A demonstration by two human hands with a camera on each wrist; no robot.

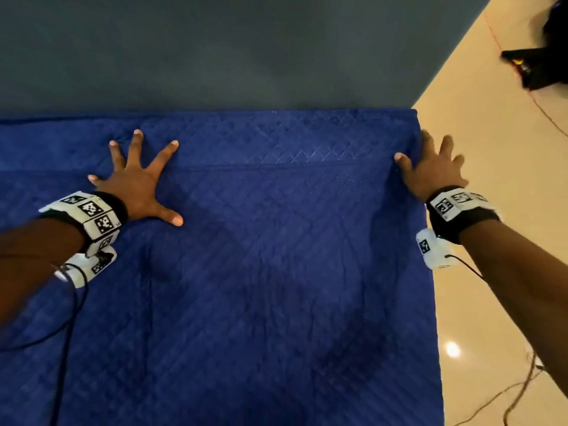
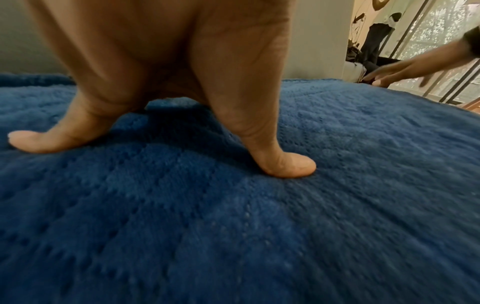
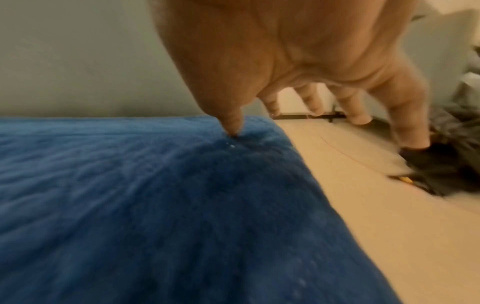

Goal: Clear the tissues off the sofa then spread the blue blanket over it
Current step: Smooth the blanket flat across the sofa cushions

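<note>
The blue quilted blanket [image 1: 246,256] lies flat over the sofa and fills most of the head view, its far edge against the grey wall. My left hand [image 1: 138,182] presses flat on it with fingers spread wide; in the left wrist view the thumb and a finger of that left hand [image 2: 161,123] dent the blue blanket [image 2: 259,226]. My right hand [image 1: 430,170] is at the blanket's right edge, fingers spread, thumb touching the cloth, the other fingers out over the floor. The right wrist view shows the right hand [image 3: 298,102] and its thumb on the blanket [image 3: 130,205]. No tissues are in view.
Cream tiled floor [image 1: 504,210] runs along the blanket's right side. A black object [image 1: 534,66] lies on it at the upper right, and thin cables [image 1: 516,392] trail over the floor at the lower right. The grey wall [image 1: 215,47] stands behind the sofa.
</note>
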